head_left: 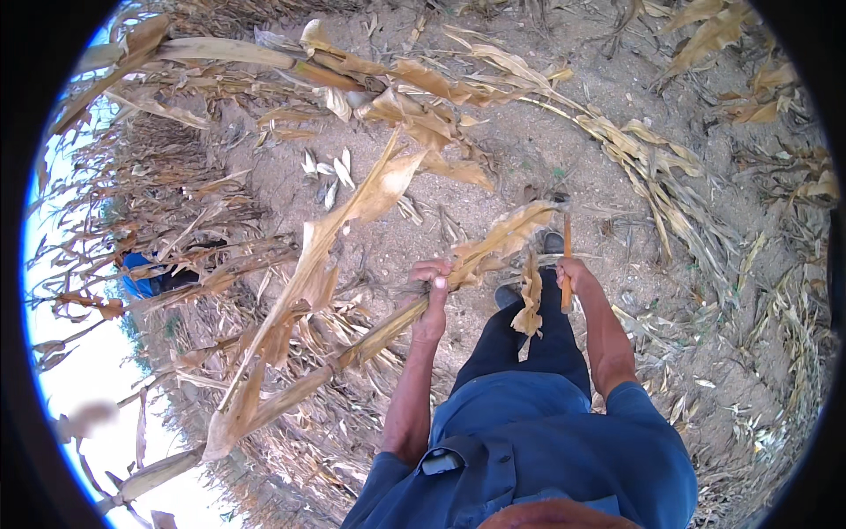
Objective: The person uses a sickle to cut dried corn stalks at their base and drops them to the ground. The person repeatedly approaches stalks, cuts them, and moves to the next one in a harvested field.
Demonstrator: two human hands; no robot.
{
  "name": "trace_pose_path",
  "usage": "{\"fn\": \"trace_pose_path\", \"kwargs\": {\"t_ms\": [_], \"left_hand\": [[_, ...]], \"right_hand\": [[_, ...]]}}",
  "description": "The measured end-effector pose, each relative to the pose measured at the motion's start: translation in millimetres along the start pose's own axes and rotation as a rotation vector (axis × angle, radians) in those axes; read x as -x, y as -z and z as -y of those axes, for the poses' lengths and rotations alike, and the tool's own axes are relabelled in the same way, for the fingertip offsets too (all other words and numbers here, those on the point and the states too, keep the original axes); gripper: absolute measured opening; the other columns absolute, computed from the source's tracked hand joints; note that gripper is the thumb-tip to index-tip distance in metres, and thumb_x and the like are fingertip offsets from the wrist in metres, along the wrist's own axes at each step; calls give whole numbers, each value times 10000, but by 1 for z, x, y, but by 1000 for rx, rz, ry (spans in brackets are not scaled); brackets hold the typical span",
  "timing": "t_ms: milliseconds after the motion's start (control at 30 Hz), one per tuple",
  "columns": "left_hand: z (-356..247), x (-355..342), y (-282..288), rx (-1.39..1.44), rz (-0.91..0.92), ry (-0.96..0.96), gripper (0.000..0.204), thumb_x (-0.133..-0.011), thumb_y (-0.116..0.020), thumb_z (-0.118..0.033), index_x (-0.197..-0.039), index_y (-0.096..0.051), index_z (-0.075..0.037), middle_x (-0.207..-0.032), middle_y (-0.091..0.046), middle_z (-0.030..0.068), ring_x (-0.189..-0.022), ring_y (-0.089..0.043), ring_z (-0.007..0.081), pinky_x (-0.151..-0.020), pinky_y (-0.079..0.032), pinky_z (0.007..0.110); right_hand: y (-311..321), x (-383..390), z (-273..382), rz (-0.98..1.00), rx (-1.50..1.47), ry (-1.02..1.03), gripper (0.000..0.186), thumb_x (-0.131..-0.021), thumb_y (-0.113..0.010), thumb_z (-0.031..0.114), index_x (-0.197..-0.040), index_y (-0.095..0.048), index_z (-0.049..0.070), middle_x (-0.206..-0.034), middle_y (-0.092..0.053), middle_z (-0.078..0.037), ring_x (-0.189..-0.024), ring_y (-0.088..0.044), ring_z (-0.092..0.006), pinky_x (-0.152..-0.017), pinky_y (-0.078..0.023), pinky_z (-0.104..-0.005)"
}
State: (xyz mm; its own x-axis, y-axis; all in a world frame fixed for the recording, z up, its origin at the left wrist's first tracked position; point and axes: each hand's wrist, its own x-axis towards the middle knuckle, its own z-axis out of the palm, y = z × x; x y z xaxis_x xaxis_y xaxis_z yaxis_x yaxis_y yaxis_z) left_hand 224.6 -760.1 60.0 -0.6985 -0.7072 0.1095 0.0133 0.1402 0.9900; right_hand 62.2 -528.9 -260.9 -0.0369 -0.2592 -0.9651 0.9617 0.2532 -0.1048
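Observation:
In the head view my left hand (432, 300) is closed around a long, dry corn stalk (295, 392) with withered tan leaves, which slants from the lower left up past my fingers. My right hand (573, 278) grips a straight orange-brown wooden handle (566, 238) held upright beside my leg; what is at its upper end is hard to make out. A torn dry leaf (531, 295) hangs between my hands, over my dark trousers.
Pale husks (339, 172) lie on sandy ground (608, 62). A cut stalk (220, 53) crosses the top left, and dry stalks (661, 167) lie at the right. A person in blue (141, 275) is among standing corn at the left.

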Motion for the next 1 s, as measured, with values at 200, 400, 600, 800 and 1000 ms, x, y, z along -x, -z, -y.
{"fn": "trace_pose_path", "kwargs": {"t_ms": [200,400,600,800,1000], "left_hand": [[-2,45,62,191,-514,40,151,-964,-581,-170,-911,-501,-53,-935,-572,107,-929,-584,237,-925,-464,418],[-48,41,124,146,-519,46,139,-989,-519,-180,-928,-504,-56,-932,-547,106,-906,-572,230,-919,-452,414],[-37,74,134,136,-623,79,97,-947,-604,-142,-972,-549,-66,-966,-580,70,-968,-544,187,-972,-407,359],[-30,93,122,22,-721,155,110,-954,-621,-146,-949,-553,-60,-948,-532,25,-914,-488,141,-885,-408,304],[5,123,126,111,-758,196,149,-949,-655,-175,-997,-599,-45,-980,-566,16,-933,-513,133,-895,-422,303]], "right_hand": [[-30,93,-87,102,-193,-151,145,-899,-521,61,-765,-469,78,-565,-429,-14,-428,-394,-129,-393,-359,-296],[-46,129,-69,69,271,-53,149,-921,-574,77,-790,-528,22,-608,-526,-68,-460,-482,-159,-420,-421,-330],[-101,216,-22,45,555,112,155,-907,-604,125,-805,-573,12,-612,-553,-73,-477,-523,-171,-430,-455,-332],[-140,260,-38,191,739,332,158,-845,-655,143,-816,-627,-10,-672,-606,-86,-543,-584,-162,-491,-467,-327],[-205,363,-54,335,1237,556,267,-785,-686,188,-932,-591,-13,-745,-642,-133,-660,-647,-207,-603,-510,-360]]}}
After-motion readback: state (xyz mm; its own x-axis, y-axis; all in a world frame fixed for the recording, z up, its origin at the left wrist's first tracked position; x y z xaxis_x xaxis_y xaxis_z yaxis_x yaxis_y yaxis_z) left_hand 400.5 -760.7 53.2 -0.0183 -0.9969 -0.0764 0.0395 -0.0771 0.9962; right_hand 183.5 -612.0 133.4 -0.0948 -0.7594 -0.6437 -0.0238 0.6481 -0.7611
